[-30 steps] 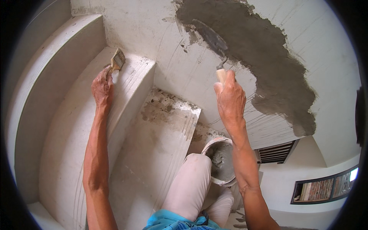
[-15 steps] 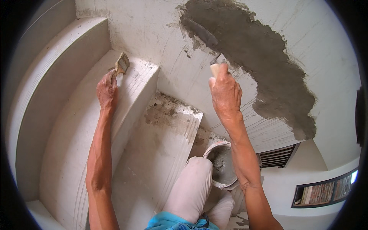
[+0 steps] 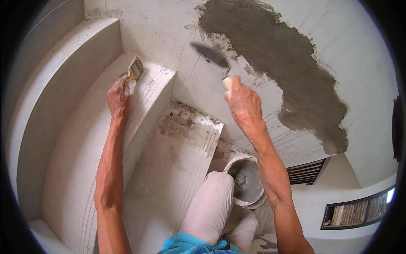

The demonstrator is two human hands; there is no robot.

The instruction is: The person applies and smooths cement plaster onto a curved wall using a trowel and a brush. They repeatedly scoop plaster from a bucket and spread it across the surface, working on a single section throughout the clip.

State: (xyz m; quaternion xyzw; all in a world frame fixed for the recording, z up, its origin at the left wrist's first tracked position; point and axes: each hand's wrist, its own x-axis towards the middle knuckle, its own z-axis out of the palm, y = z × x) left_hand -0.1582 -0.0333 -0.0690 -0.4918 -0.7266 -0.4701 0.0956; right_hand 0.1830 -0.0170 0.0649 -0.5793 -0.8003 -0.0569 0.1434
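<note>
My right hand (image 3: 244,103) is closed around the pale wooden handle of a pointing trowel (image 3: 210,55), gripping it tight. The dark blade runs up and to the left from my knuckles, lying close against the pale wall (image 3: 169,29); I cannot tell whether it touches. Just right of the blade and above my hand spreads a broad patch of wet grey mortar (image 3: 279,63), which trails down to the right, well past my wrist.

My left hand (image 3: 118,96) is wrapped around the handle of a small paintbrush (image 3: 134,69), whose bristles point up and away from my fingers. The hand rests over the top of a pale plastered step (image 3: 148,97), with further curved steps off to its left. Between my two hands, and lower, a smaller step (image 3: 182,139) carries a scatter of dark mortar stains.

Below my right forearm, beside my bent knee (image 3: 215,190) in light trousers, sits a bucket (image 3: 247,180) with grey mortar inside. Right of that forearm is a dark louvred vent (image 3: 306,171).
</note>
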